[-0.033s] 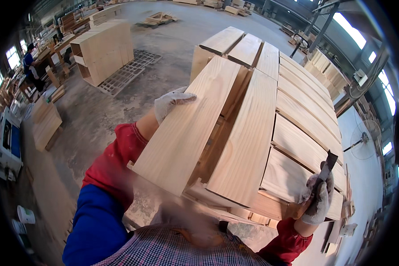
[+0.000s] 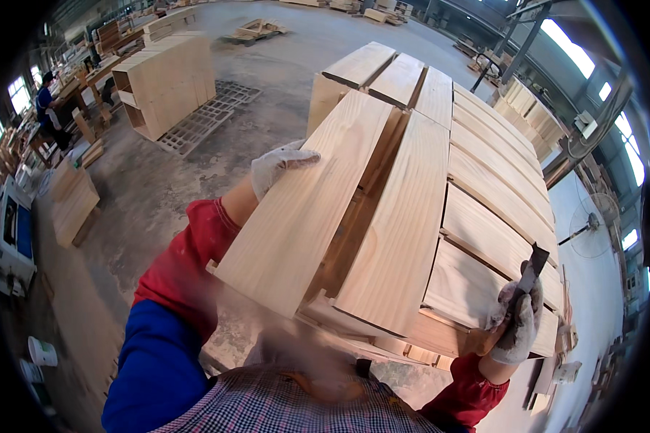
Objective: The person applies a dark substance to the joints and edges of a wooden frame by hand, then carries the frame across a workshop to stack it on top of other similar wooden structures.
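The left grip [image 2: 276, 169] holds the left edge of a pale board [image 2: 307, 206], which extends rightward from it. The right grip [image 2: 516, 325] encloses a dark flat tool [image 2: 534, 267], its end projecting above.

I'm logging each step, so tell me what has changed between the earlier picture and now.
No thing visibly moved, and nothing was taken hold of or let go; the background only sits a touch further left, probably from a slight head movement. Unchanged: the left hand at the left edge of the pale wooden panel, the right hand holding the dark flat tool.
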A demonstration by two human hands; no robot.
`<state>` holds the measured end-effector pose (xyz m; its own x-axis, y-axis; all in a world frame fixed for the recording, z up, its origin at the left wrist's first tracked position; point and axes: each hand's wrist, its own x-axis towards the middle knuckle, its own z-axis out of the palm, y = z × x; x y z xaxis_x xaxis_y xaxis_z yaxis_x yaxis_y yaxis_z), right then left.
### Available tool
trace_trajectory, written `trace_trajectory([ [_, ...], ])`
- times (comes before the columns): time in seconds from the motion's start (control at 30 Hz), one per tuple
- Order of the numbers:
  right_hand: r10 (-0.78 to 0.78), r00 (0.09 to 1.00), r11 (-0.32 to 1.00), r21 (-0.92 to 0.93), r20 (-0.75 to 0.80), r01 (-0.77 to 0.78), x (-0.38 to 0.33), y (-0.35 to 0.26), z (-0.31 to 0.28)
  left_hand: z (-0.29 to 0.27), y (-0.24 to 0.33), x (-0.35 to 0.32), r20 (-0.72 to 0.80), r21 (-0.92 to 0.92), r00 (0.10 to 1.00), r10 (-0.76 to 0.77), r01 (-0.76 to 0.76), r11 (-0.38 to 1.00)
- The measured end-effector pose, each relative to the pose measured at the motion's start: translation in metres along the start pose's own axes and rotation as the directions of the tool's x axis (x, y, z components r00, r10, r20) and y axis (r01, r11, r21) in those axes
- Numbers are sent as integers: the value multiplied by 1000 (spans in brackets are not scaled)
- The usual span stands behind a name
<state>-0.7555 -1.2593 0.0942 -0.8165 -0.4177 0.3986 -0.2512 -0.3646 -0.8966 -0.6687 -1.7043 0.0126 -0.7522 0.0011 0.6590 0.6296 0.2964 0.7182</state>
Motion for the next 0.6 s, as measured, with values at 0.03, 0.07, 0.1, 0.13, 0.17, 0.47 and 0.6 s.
trace_trajectory([
  [0.03, 6, 1000, 1000, 5, -3, -6, -1, 0, 0, 1, -6, 1, 2, 45, 998, -57, 56, 997],
  [0.07, 10, 1000, 1000, 5, 1, -10, -1, 0, 2, 1, -7, 5, -4, -157, 984, -181, 178, 972],
  [0.1, 8, 1000, 999, -33, 17, -7, -1, 0, -2, 2, -5, 11, 16, -350, 954, -301, 287, 892],
  [0.13, -3, 1000, 999, -33, -2, 3, -2, -1, 0, 1, -6, 17, 62, -524, 910, -410, 379, 763],
  [0.17, -14, 1000, 1000, -27, -21, 13, -2, -1, 6, -2, -15, 18, 19, -349, 979, -203, 197, 916],
  [0.47, -3, 1000, 999, 40, -10, 4, -1, -2, 12, 5, -26, 23, -3, 228, 984, 176, -170, 959],
  [0.6, 1, 1000, 1000, 10, -11, -1, -3, 0, 10, 1, -31, 23, 9, 129, 1000, 29, -30, 991],
])
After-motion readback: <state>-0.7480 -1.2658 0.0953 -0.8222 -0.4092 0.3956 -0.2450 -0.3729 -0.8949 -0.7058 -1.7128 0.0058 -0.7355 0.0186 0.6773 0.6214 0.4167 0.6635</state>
